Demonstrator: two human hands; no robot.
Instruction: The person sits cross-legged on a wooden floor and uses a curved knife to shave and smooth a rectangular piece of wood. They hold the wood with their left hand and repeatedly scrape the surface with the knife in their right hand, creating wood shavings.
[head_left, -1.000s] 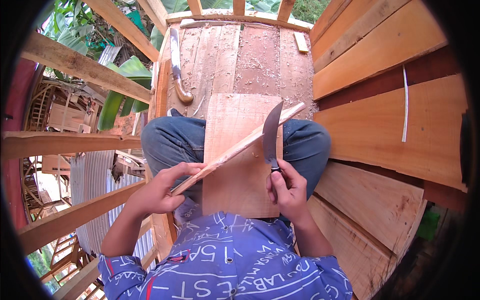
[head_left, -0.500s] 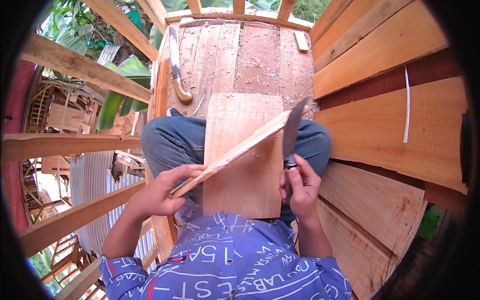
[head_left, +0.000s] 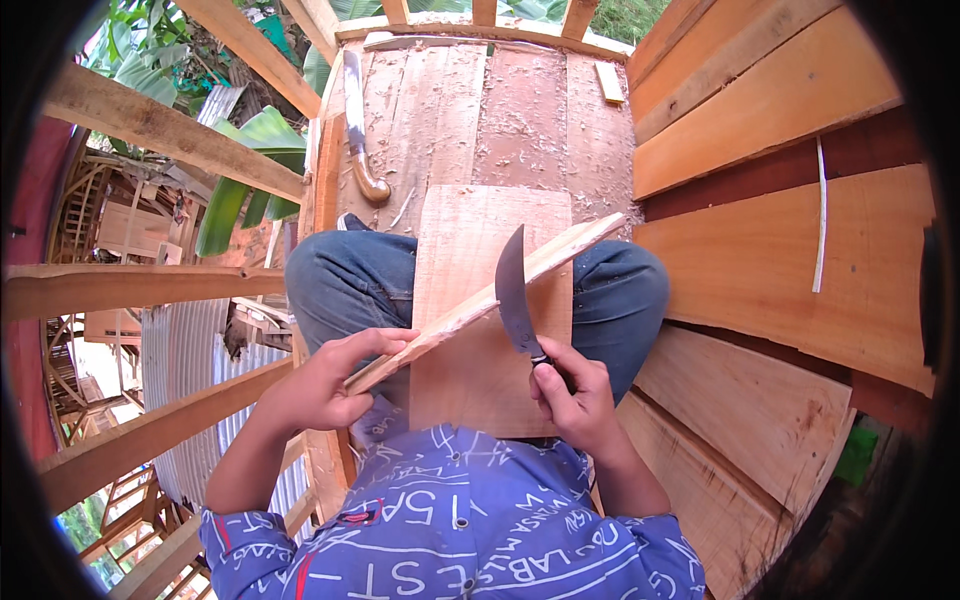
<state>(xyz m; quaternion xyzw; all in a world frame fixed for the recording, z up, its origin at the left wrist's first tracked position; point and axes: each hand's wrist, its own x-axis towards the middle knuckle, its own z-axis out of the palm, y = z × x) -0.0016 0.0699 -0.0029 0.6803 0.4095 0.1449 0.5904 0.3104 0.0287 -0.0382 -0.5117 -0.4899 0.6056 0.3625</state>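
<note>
Head view, the only one. The curved knife [head_left: 513, 298] has changed place most: half a second ago its blade was out by the far end of the wooden stick [head_left: 450, 323]; now it lies across the stick nearer the middle, closer to the left hand [head_left: 332, 382]. The far tip of the stick, hidden behind the blade then, shows clear now. My judgement: the blade is back from an outward sweep and set over a stretch of pale, roughly cut edge. Whether steel touches wood — cannot tell.

Grips: left hand closed on the near end of the stick, thumb and fingers pinching it, much as before. Right hand [head_left: 572, 395] wrapped round the knife's dark handle, blade pointing up and away from the body.

Stick runs slantwise from the left hand, over the flat board [head_left: 490, 385] on the lap, to above the right knee [head_left: 625, 290]. Its contact with the board is unclear.

Beyond — a long blade with a curved handle [head_left: 355, 120] lies at the left of the floor planks, unmoved. Wood shavings [head_left: 520, 130] scattered there; a small wood block [head_left: 609, 83] at far right.
</note>
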